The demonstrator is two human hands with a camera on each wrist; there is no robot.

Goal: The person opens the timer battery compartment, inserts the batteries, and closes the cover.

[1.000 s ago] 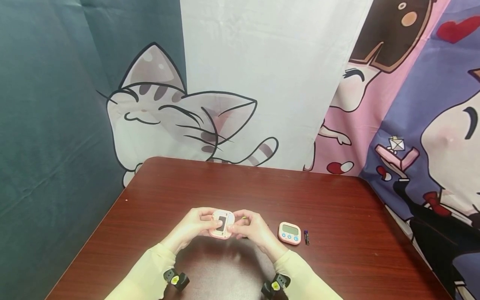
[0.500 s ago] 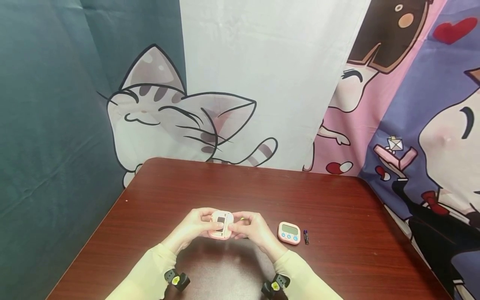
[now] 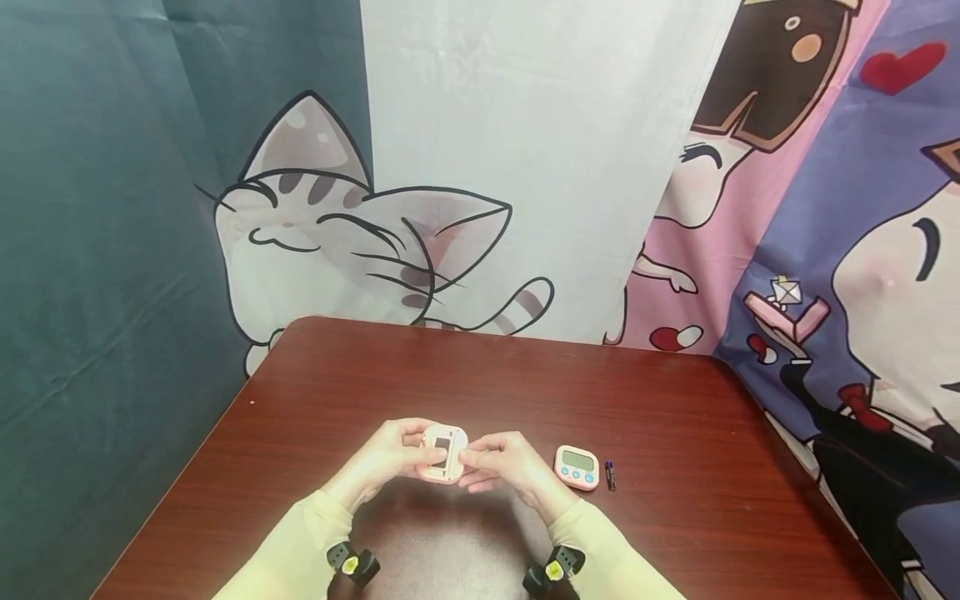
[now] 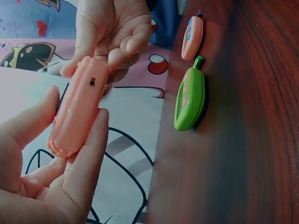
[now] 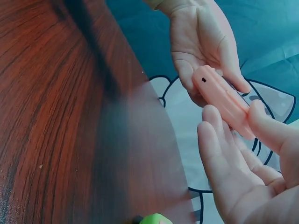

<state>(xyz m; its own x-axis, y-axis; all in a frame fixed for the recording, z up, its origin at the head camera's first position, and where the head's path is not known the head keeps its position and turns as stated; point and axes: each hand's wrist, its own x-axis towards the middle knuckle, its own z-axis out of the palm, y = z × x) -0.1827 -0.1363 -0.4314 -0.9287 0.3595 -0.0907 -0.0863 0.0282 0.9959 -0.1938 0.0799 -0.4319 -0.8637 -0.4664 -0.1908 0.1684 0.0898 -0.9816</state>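
A pink digital timer [image 3: 454,438] is held up above the table, its back with a dark rectangle turned towards me. My left hand [image 3: 392,451] pinches it by the left side, thumb on the back and fingers on the far face. At its right edge my right hand [image 3: 508,468] pinches it, the thumb near the back face. Seen edge-on in the left wrist view, the timer [image 4: 77,112] has a small dark slot in its side. The right wrist view also shows the timer [image 5: 223,101] between both hands.
Right of my hands, a second pink timer [image 3: 577,467] lies on the brown table [image 3: 360,358] beside a small dark battery [image 3: 611,476]. A green timer [image 4: 191,100], mostly hidden in the head view, lies near it. Printed cloths hang behind the table.
My right hand's fingers have shifted and drawn together, covering most of the green seen between them earlier. The timer stays in both hands with its back towards me.
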